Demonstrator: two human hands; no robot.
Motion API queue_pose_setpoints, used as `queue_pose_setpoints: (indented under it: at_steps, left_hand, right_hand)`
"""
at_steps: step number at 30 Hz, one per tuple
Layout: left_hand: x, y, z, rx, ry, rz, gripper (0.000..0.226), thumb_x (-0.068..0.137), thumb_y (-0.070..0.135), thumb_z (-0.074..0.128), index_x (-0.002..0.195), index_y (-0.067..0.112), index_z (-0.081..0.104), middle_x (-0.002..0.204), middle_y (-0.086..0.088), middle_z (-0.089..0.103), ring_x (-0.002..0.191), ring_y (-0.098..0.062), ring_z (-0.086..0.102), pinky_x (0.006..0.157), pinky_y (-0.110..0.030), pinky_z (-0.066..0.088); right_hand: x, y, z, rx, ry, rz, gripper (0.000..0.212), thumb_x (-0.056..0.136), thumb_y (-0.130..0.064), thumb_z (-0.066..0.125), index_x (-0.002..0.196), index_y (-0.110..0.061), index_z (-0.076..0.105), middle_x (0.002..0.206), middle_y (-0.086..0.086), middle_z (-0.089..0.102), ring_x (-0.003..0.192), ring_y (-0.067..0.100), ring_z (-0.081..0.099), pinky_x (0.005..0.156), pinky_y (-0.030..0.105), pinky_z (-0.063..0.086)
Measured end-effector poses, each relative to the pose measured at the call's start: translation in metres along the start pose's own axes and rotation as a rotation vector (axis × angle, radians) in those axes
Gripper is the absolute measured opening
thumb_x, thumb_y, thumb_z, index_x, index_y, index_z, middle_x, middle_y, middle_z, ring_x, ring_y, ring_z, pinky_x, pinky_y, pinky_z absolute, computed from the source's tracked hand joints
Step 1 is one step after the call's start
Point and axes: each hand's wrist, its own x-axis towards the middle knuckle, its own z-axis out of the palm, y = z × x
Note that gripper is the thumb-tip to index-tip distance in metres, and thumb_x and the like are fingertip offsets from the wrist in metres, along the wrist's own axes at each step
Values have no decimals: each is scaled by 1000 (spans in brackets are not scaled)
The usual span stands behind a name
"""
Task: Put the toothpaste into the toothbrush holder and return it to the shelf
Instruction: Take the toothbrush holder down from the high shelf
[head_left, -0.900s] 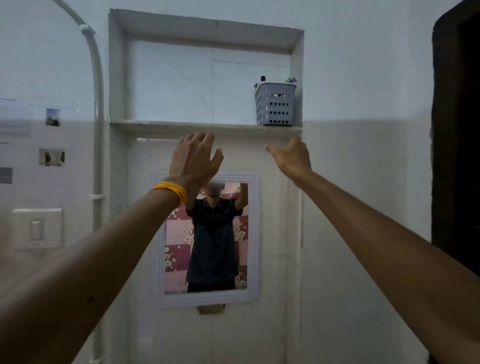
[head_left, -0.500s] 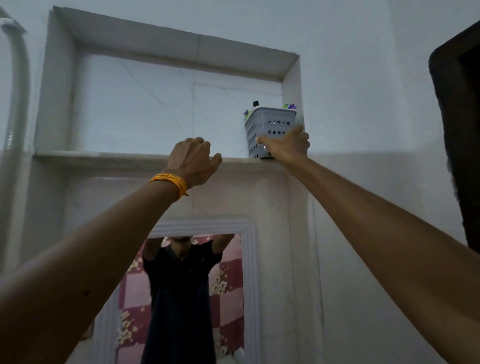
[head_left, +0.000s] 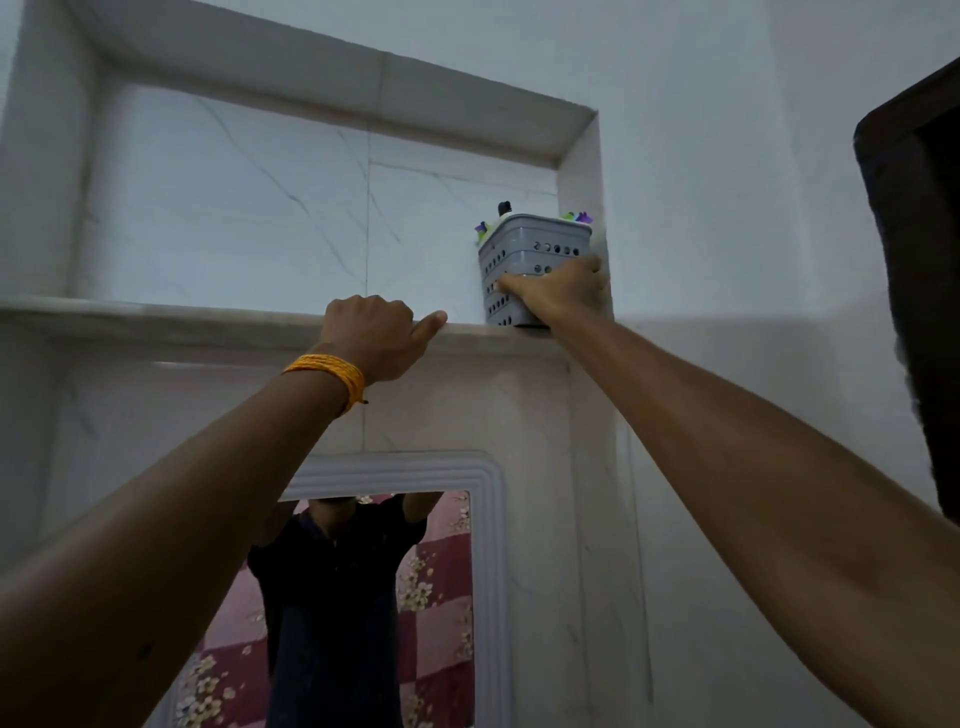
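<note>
The toothbrush holder (head_left: 530, 260) — a grey plastic basket with rows of round holes — stands upright at the far right end of the shelf (head_left: 208, 322), close against the right side wall of the tiled niche (head_left: 234, 208). Small coloured tips and one dark cap show above its rim; the toothpaste itself cannot be singled out among them.

The right hand (head_left: 563, 291) is wrapped around the lower front of the holder, fingers curled onto its perforated face, the thumb side toward the niche wall. The hand is closed in a grasp on the holder; the holder's base appears to rest on the shelf edge.

The left hand (head_left: 379, 338) is at the shelf's front lip, well left of the holder. Its fingers are curled over into a loose fist, the thumb stretched out flat along the ledge — it touches the shelf and holds no object. An orange thread wristband (head_left: 332, 376) circles that wrist.

Below the shelf hangs a white-framed mirror (head_left: 488, 571), which reflects a person in a dark shirt with both arms raised. A dark door frame (head_left: 914, 286) borders the right edge.
</note>
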Motion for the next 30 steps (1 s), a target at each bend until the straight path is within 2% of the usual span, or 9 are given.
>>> queue_pose_setpoints:
  at_steps: [4,7,12,14,17,20,25,27,30]
  left_hand:
    - [-9,7,-2,9,22,-3,60,104,50,21,78,9,57,77,-11,64,69,-29,56,76,-37,42]
    - [-21,13,-3,-19,37,-13,48,104,43,28,106,6,59,102,-15,67,94,-35,61,90,-43,41]
    - [-52,23,-6,-115,36,-26,45,100,42,40,127,8,51,126,-18,58,121,-37,51,109,-49,36]
    - [-68,30,-11,-193,44,-29,47,98,39,44,132,6,49,138,-19,51,131,-37,44,110,-51,38]
    - [-104,45,-17,-277,60,-53,44,98,36,47,130,5,53,135,-18,56,126,-36,50,103,-48,43]
    - [-146,57,-14,-287,56,-39,44,97,35,49,130,7,55,130,-15,60,122,-32,53,102,-45,44]
    - [-239,66,6,-335,-58,-61,49,94,45,32,127,16,54,123,-7,60,114,-28,55,98,-42,46]
    - [-283,66,16,-368,-101,-83,47,93,40,38,127,12,54,122,-10,61,112,-31,55,95,-44,47]
    - [-353,64,34,-359,-227,-134,46,94,36,46,129,7,53,122,-15,61,111,-35,57,92,-45,47]
  right_hand:
    - [-10,-4,-15,57,20,-31,115,54,-54,94,143,-6,38,139,12,54,125,31,59,103,46,54]
    - [-20,-7,-30,84,30,-60,114,54,-53,94,142,-6,38,137,11,53,124,31,59,103,48,54]
    - [-42,-12,-63,135,7,-102,111,59,-49,94,142,-5,36,139,10,50,127,31,55,106,50,51]
    - [-57,-9,-76,152,-16,-115,109,61,-46,95,142,-6,34,141,10,47,130,31,53,107,49,50]
    - [-89,8,-89,206,-75,-117,108,59,-41,96,142,-7,35,140,11,46,129,32,54,104,51,53]
    - [-127,41,-95,230,-131,-116,106,60,-35,97,142,-6,37,139,11,47,127,29,54,102,43,55]
    - [-211,123,-97,305,-196,-98,110,53,-30,102,141,-7,41,138,8,50,120,18,56,98,31,54]
    - [-248,163,-96,313,-227,-104,113,50,-32,104,142,-9,42,138,6,52,117,10,52,97,25,51]
    - [-304,221,-96,311,-281,-64,119,47,-32,105,145,-9,43,141,7,53,123,12,55,104,24,48]
